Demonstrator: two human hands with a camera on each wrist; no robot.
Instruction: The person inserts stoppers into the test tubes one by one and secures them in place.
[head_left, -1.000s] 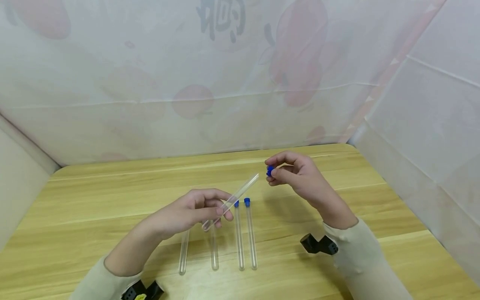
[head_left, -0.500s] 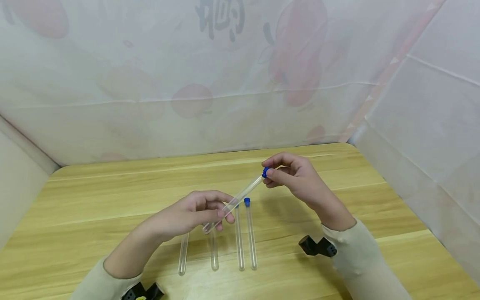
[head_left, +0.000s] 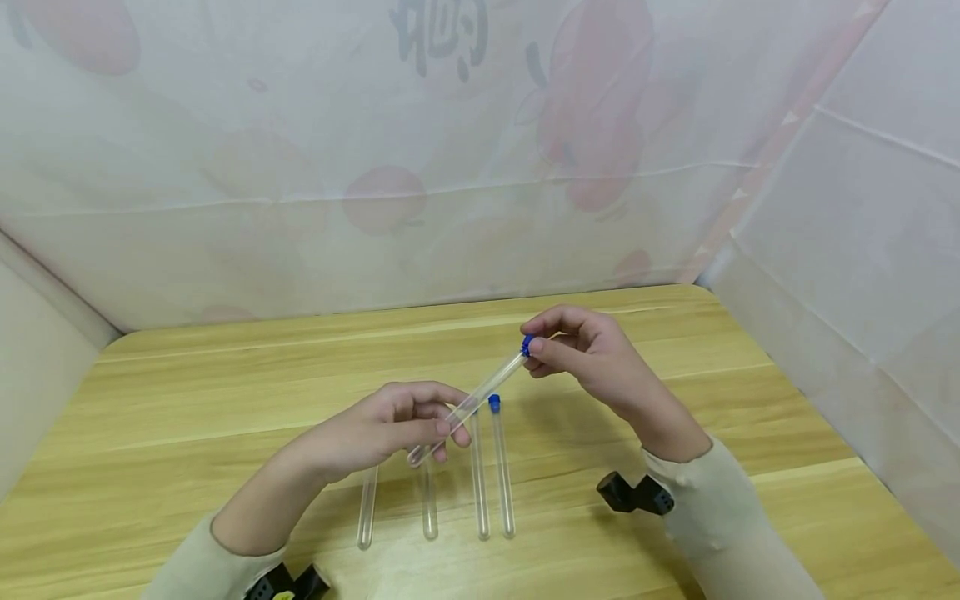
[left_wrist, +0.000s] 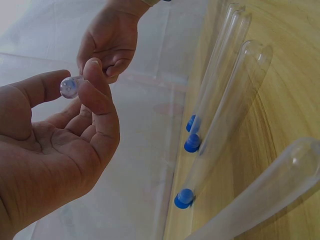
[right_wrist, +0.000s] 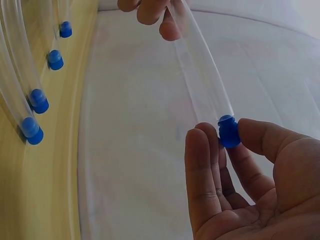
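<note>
Gripping the lower end of a clear tube [head_left: 465, 408] between curled thumb and fingers, the left hand [head_left: 382, 425] holds it in the air above the table [head_left: 187, 392], slanted up and away toward the right. In the left wrist view the tube's rounded bottom [left_wrist: 68, 86] sticks out between the thumb and forefinger. The right hand [head_left: 592, 354] meets the tube's upper end, pinching a blue cap [head_left: 528, 345] between thumb and fingertips; in the right wrist view the cap [right_wrist: 228, 131] sits on the tube's mouth, with the thumb on 1 side and the fingers on the other. How deep the cap is seated cannot be told.

Below the held tube, 4 more tubes lie side by side on the table, roughly parallel and pointing away from the person. The rightmost [head_left: 500, 467] shows a blue cap at its far end, and the one just beside it [head_left: 478, 483] runs under the held tube. The 2 to the left [head_left: 427, 500] [head_left: 367, 504] have their far ends hidden under the left hand in the head view. The right wrist view shows 4 blue caps [right_wrist: 35, 100] in a row on the table.

Both sleeves [head_left: 720, 517] are light-coloured. A pale printed sheet [head_left: 450, 150] hangs behind the table.
</note>
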